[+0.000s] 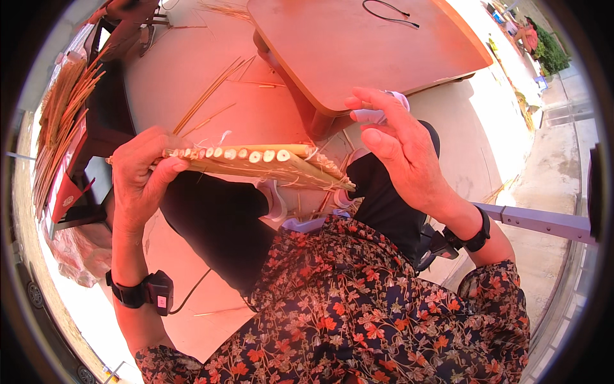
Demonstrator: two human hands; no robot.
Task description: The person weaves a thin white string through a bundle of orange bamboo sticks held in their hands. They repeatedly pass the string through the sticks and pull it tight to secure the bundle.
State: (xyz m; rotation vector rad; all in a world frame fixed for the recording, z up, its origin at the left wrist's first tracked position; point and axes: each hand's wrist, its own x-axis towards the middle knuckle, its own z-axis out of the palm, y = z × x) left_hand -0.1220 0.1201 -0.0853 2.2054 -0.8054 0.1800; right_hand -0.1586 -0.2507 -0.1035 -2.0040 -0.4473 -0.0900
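Note:
My left hand (pixel 148 168) is closed round one end of a panel of straw-coloured reed stalks (pixel 281 168), thumb along its near edge. The stalks lie side by side, and a row of round cut ends with pale pith faces up along the top edge. Thin pale binding strands show near the panel's right corner. It hangs tilted above my lap. To the right and apart from it, my right hand (pixel 400 144) is raised with the fingers spread and nothing in them. White wrapping covers part of its fingers.
A brown table (pixel 371 57) stands ahead, with a black cord (pixel 390 14) on it. Loose stalks (pixel 214 93) lie on the floor. At the left, a large bundle of stalks (pixel 64 121) rests by a black box-like piece (pixel 105 102). A metal bar (pixel 537 221) juts in at right.

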